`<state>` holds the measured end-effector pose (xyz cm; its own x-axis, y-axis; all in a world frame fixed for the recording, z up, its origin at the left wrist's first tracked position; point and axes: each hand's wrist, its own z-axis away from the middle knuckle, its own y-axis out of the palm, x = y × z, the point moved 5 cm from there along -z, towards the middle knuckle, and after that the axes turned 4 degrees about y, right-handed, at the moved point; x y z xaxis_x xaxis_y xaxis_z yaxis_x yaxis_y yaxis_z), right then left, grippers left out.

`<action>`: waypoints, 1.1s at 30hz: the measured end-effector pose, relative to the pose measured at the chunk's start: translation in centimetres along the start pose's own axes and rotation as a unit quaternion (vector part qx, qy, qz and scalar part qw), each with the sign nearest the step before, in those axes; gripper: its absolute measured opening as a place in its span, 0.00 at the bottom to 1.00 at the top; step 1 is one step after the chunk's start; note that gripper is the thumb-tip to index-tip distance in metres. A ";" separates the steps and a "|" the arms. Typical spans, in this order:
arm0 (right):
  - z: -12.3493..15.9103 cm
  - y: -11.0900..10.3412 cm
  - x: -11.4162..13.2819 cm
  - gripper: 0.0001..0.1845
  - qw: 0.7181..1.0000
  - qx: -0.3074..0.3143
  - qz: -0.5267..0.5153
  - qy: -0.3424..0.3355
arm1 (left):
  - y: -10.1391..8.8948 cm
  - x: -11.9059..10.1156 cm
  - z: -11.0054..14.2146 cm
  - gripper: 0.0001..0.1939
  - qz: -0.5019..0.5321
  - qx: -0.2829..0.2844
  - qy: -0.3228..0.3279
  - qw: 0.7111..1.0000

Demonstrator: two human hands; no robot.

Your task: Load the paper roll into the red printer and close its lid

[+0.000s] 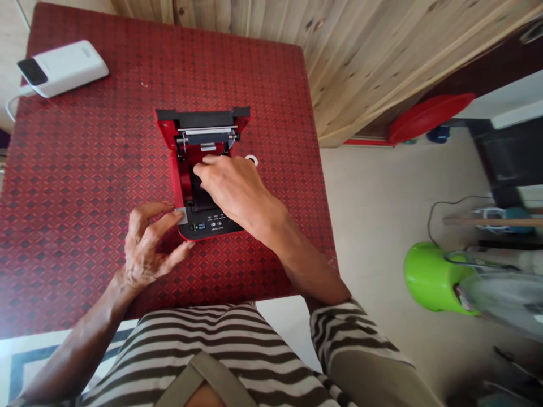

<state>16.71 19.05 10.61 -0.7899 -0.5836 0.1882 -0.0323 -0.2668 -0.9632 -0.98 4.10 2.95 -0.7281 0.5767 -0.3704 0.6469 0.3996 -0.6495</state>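
A red compact printer with a black control panel sits open on the table, its black-edged lid raised towards the far side and a metal roller bar showing. My right hand reaches over it, fingers down inside the dark compartment; anything in them is hidden. At the printer's near left corner, my left hand pinches a small pale grey paper piece between its fingers. Just past my right hand, a white ring shows partly behind the knuckles.
A red patterned cloth covers the table, with a white power bank and its cable at the far left. A wooden panel stands beyond the table. A green tub and a red lid lie on the floor at right.
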 end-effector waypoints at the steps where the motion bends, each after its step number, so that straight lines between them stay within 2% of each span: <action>1: -0.4 -0.2 0.5 0.23 1.000 0.019 0.016 0.007 | 0.1 0.0 0.0 0.34 0.003 0.000 -0.004 1.000; 5: -1.0 -0.4 1.5 0.31 0.998 0.035 0.057 0.008 | 0.3 -0.2 -0.2 0.34 0.035 -0.015 -0.019 0.999; 8: -0.9 -0.5 1.1 0.28 0.999 0.020 0.037 0.020 | 0.7 -0.3 0.1 0.37 0.031 -0.019 -0.020 0.999; 13: 0.1 -0.9 0.3 0.26 0.999 0.034 -0.016 0.033 | 2.0 0.5 1.4 0.57 -0.002 -0.012 -0.064 0.998; 15: 1.1 -0.9 -0.2 0.25 0.999 0.006 -0.039 0.021 | 2.3 0.9 1.7 0.65 0.005 0.001 -0.069 0.998; 17: 2.5 -1.0 -1.3 0.22 0.996 -0.048 -0.075 -0.003 | 2.4 1.0 1.7 0.69 0.010 0.016 -0.057 0.998; 19: 4.3 -1.4 -3.0 0.16 0.981 -0.121 -0.143 -0.041 | 2.3 1.2 1.7 0.71 0.003 0.026 -0.042 0.999; 21: 6.1 -2.3 -5.3 0.12 0.949 -0.187 -0.238 -0.089 | 2.1 1.5 1.7 0.74 -0.007 0.028 -0.044 0.999; 23: 7.5 -3.0 -7.7 0.11 0.913 -0.214 -0.325 -0.120 | 2.1 1.8 2.0 0.78 -0.017 0.028 -0.056 0.998; 27: 9.0 -2.4 -11.6 0.14 0.870 -0.209 -0.436 -0.095 | 2.1 2.1 2.2 0.80 -0.035 0.017 -0.061 0.997; 30: 10.3 0.0 -12.9 0.15 0.842 -0.196 -0.497 -0.068 | 2.0 1.8 1.9 0.78 -0.034 0.011 -0.041 0.999; 33: 12.3 3.0 -13.1 0.15 0.837 -0.170 -0.519 -0.033 | 2.0 1.5 1.4 0.76 -0.034 0.016 -0.025 0.999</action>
<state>34.44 16.48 7.64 -0.1939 -0.2169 0.9567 -0.8613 -0.4292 -0.2719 -1.13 4.77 0.13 -0.7810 0.5125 -0.3570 0.5885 0.4125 -0.6954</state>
